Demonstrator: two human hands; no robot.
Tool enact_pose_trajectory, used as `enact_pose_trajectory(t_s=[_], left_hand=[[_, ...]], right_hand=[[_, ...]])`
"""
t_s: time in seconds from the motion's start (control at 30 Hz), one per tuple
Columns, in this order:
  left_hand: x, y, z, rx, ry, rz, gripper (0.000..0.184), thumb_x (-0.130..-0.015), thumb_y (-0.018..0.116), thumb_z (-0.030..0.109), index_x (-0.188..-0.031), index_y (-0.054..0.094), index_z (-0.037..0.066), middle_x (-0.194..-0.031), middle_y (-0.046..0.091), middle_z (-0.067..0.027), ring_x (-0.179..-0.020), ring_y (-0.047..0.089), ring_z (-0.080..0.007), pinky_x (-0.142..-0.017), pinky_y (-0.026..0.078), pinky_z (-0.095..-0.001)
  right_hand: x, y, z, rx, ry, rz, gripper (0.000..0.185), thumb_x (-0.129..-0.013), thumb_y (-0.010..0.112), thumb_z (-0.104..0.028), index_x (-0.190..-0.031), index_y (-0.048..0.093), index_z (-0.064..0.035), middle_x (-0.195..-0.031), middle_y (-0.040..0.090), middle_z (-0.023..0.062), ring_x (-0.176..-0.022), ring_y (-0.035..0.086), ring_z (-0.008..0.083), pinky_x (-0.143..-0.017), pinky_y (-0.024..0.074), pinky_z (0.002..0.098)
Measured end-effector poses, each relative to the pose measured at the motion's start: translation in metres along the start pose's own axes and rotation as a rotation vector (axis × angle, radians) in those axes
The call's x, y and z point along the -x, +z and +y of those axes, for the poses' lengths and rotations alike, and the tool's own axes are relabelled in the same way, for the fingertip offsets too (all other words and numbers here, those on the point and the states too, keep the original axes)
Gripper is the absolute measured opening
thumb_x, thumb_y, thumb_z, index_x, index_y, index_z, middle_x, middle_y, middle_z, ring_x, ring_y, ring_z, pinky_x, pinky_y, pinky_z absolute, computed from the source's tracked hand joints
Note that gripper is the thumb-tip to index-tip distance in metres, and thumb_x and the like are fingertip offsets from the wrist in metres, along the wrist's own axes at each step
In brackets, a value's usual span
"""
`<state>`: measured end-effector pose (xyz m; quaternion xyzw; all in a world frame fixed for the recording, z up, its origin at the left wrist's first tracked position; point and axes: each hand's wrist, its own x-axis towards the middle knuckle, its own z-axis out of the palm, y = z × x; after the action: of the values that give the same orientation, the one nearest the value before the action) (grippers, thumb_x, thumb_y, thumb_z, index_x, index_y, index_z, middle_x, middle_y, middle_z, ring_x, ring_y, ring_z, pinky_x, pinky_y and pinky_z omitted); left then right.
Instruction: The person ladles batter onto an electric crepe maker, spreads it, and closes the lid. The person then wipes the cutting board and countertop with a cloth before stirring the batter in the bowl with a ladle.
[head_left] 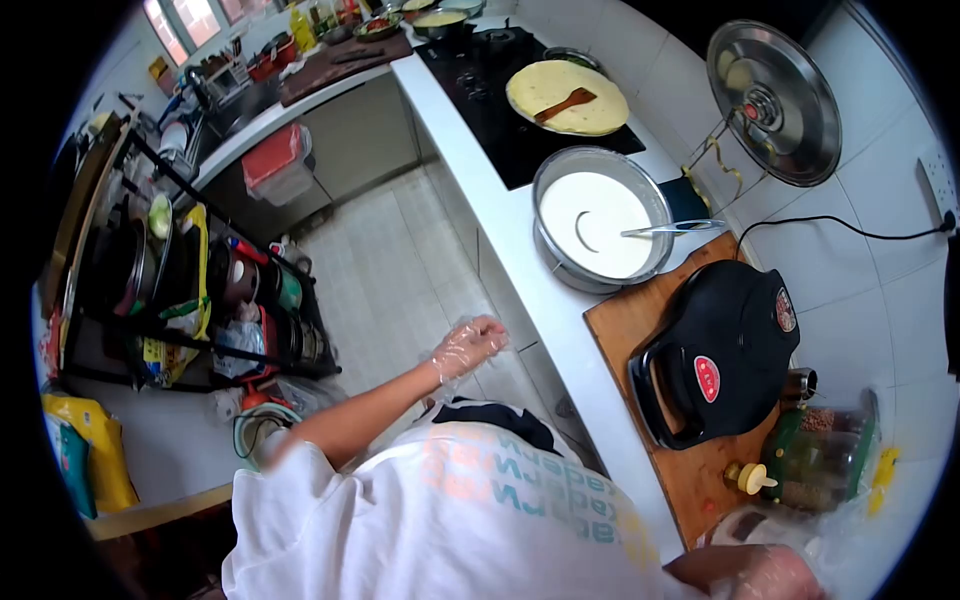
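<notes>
Black appliance (745,335): closed, ahead of the right hand (775,575) and to the right of the left hand (470,345), on a wooden board (606,316). Expect a heavy, rigid body with a lid slippery under the film glove (452,362); take hold at the looped handle (650,415), on the side facing the left hand. Left hand: fingers curled together, nothing visibly pinched. Right hand: blurred, finger state cannot be told

Closed black griddle (735,335), lying flat on wooden board (625,322).
</notes>
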<state>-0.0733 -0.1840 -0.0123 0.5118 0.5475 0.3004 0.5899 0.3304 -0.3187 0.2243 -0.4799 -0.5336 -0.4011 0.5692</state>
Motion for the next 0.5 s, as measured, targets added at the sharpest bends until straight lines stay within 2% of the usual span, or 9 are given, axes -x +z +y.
enact_pose_trajectory(t_s=[0.1, 0.23, 0.27, 0.5], left_hand=[[0.02, -0.03, 0.003, 0.048, 0.072, 0.043, 0.03, -0.084, 0.055, 0.023, -0.103, 0.049, 0.002, -0.085, 0.054, -0.0045, -0.076, 0.052, -0.0118, -0.07, 0.045, -0.0263], [0.024, -0.059, -0.038, 0.197, 0.099, 0.092, 0.029, -0.08, 0.056, 0.026, -0.098, 0.054, 0.003, -0.078, 0.055, -0.0045, -0.072, 0.051, -0.0116, -0.066, 0.043, -0.0265], [0.029, -0.066, -0.036, 0.138, 0.096, 0.106, 0.028, -0.081, 0.056, 0.025, -0.097, 0.054, 0.004, -0.075, 0.054, -0.0033, -0.069, 0.05, -0.0108, -0.064, 0.042, -0.026], [0.034, -0.12, -0.064, 0.413, 0.204, 0.133, 0.02, -0.084, 0.054, 0.021, -0.093, 0.053, 0.004, -0.071, 0.05, 0.0008, -0.067, 0.047, -0.0074, -0.061, 0.041, -0.0231]], right_hand=[[-0.036, 0.002, -0.009, 0.175, -0.163, 0.045, 0.05, -0.077, 0.054, -0.027, -0.115, 0.043, 0.0042, -0.111, 0.05, 0.0175, -0.104, 0.048, 0.0262, -0.093, 0.0352, 0.0377], [-0.078, 0.009, -0.038, 0.285, -0.305, 0.051, 0.049, -0.077, 0.052, -0.025, -0.116, 0.042, 0.0042, -0.112, 0.049, 0.0176, -0.104, 0.047, 0.0268, -0.093, 0.0349, 0.038], [-0.087, 0.013, -0.049, 0.289, -0.334, 0.054, 0.049, -0.078, 0.052, -0.025, -0.116, 0.042, 0.0042, -0.112, 0.049, 0.0176, -0.104, 0.047, 0.0269, -0.093, 0.0349, 0.0381], [-0.138, 0.073, -0.118, 0.205, -0.496, 0.111, 0.048, -0.079, 0.05, -0.023, -0.117, 0.041, 0.0041, -0.114, 0.048, 0.0178, -0.106, 0.047, 0.0278, -0.094, 0.0345, 0.0387]])
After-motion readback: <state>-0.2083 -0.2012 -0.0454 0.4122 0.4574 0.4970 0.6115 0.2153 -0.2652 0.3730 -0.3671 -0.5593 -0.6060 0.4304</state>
